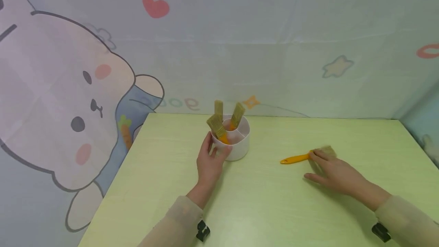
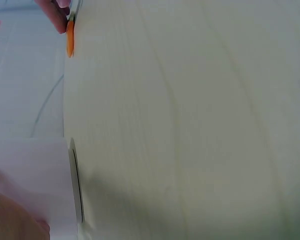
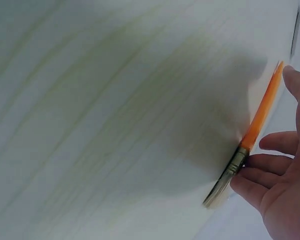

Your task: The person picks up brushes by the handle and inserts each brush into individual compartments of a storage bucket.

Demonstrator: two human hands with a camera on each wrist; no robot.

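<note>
My left hand (image 1: 210,165) grips the near left side of a white divided holder (image 1: 239,150), thumb in front and fingers round its left wall. Three paintbrushes stand in the holder bristles up, among them a front one (image 1: 216,125) leaning left and another (image 1: 237,115) leaning right. Over on the right, a paintbrush with an orange handle (image 1: 294,159) lies on the table. The fingers of my right hand (image 1: 334,174) touch it near its metal band, partly covering it. In the right wrist view the thumb is apart from the fingers, close to the handle (image 3: 261,115).
The pale yellow-green table (image 1: 267,209) ends at a back edge just behind the holder. Behind it hangs a light cloth (image 1: 260,60) printed with a heart, a star and a large cartoon animal (image 1: 51,106) at left.
</note>
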